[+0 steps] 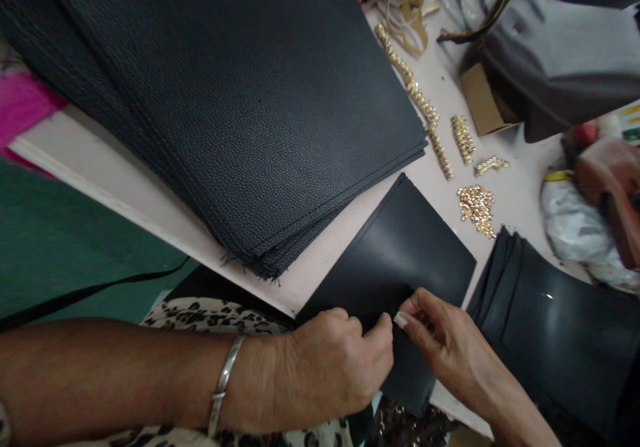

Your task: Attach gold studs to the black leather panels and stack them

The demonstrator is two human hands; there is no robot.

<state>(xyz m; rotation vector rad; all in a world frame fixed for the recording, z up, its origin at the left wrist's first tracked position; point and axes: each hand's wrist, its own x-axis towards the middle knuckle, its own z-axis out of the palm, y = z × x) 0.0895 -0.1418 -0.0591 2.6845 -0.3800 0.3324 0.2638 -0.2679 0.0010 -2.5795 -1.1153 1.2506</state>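
A smooth black leather panel (400,240) lies aslant at the table's front edge, with both hands over its near half. My left hand (345,354), with a silver bangle at the wrist, is closed, its curled fingers hiding whatever they grip. Thumb and index finger of my right hand (430,327) are pinched together close to the left fingertips. A tiny pale spot shows at that pinch, too small to name. Beyond the panel lie a loose heap of small gold metal pieces (476,208) and a short gold row (491,164).
Large pebbled black leather sheets (240,100) are stacked at the left. More black panels (565,320) lie at the right. A long gold row (415,94) and a gold cluster (463,139) sit behind. A grey bag (565,54), cardboard box (483,100) and plastic-wrapped bundle (570,217) stand farther off.
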